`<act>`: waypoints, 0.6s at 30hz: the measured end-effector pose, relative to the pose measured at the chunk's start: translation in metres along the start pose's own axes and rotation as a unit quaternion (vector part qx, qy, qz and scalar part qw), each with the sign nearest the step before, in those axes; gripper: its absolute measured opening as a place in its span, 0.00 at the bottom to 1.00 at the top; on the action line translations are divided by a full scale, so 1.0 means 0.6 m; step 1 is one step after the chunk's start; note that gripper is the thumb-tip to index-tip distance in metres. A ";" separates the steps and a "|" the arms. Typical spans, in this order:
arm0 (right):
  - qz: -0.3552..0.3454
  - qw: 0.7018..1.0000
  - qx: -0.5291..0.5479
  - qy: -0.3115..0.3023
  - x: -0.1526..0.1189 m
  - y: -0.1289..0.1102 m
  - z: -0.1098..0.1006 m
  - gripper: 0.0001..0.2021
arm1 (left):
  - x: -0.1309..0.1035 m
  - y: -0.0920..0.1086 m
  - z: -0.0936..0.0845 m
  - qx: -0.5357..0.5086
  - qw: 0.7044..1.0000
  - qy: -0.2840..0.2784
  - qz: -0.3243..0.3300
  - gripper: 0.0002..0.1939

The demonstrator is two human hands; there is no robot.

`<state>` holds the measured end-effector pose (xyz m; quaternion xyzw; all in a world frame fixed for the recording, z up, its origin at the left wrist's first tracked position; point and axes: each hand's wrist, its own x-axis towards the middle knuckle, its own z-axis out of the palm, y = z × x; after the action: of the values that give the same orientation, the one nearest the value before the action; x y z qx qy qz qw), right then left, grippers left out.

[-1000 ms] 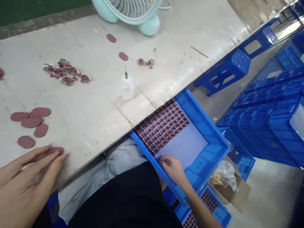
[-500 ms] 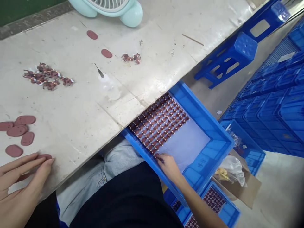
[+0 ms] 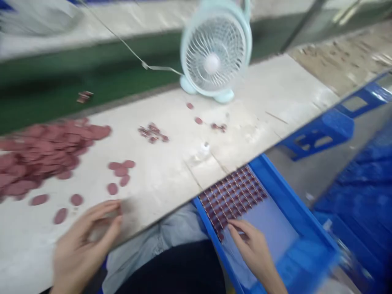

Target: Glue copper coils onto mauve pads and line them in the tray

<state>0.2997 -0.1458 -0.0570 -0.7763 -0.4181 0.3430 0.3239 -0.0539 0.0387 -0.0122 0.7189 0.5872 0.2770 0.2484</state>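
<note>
My left hand (image 3: 87, 241) is raised just over the table's near edge, thumb and fingertips closed on a reddish-brown oval piece seen nearly edge-on and blurred. Over the blue crate (image 3: 277, 181) on my right, my right hand (image 3: 252, 249) has thumb and forefinger pinched together at the near end of the rows. Whatever lies between those fingertips is hidden. Rows of small dark-red pieces (image 3: 232, 196) with pale lines between them cover part of the light sheet (image 3: 269, 226) in the crate. Several loose oval pieces (image 3: 121, 171) lie beyond my left hand.
A large heap of oval pieces (image 3: 45, 151) covers the table's left side. Small dark-red clusters (image 3: 153, 132) lie mid-table, near a small clear bottle (image 3: 203, 151). A light-blue fan (image 3: 214, 53) stands at the back. Blue stools (image 3: 324, 130) and stacked blue crates (image 3: 364, 183) are at right.
The view has swung up and left, bringing in the heap and the whole fan. My left hand has lifted the oval piece off the table. My right hand stays at the rows' near end.
</note>
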 end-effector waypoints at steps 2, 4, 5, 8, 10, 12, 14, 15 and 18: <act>-0.070 0.996 0.040 0.023 0.033 -0.072 -0.003 0.08 | -0.003 -0.006 0.004 -0.099 0.995 -0.006 -0.001 0.13; -0.158 0.984 0.085 0.008 0.072 -0.163 0.015 0.08 | -0.003 -0.010 0.010 -0.165 0.986 -0.012 0.004 0.12; -0.204 0.974 0.099 -0.018 0.093 -0.214 0.034 0.08 | -0.003 -0.012 0.012 -0.185 0.983 -0.011 0.001 0.11; -0.324 0.936 0.061 -0.119 0.172 -0.378 0.122 0.08 | -0.005 -0.015 0.015 -0.236 0.972 -0.007 -0.008 0.09; -0.380 0.914 -0.011 -0.140 0.248 -0.480 0.198 0.09 | -0.006 -0.016 0.015 -0.271 0.963 -0.004 -0.008 0.09; -0.399 0.907 -0.063 -0.122 0.341 -0.568 0.271 0.10 | -0.006 -0.017 0.019 -0.308 0.951 0.010 -0.003 0.08; -0.405 0.900 -0.126 -0.098 0.434 -0.638 0.327 0.11 | -0.005 -0.020 0.026 -0.346 0.937 0.037 0.000 0.08; -0.405 0.896 -0.158 -0.089 0.475 -0.665 0.348 0.13 | -0.004 -0.023 0.032 -0.365 0.930 0.053 0.000 0.07; -0.410 0.873 -0.248 -0.091 0.561 -0.716 0.385 0.16 | -0.001 -0.035 0.048 -0.415 0.907 0.072 -0.018 0.07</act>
<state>0.0704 0.3867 0.0659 -0.5550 -0.7982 0.1335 0.1925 -0.0491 0.0411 -0.0478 0.5187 0.4482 0.5418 0.4863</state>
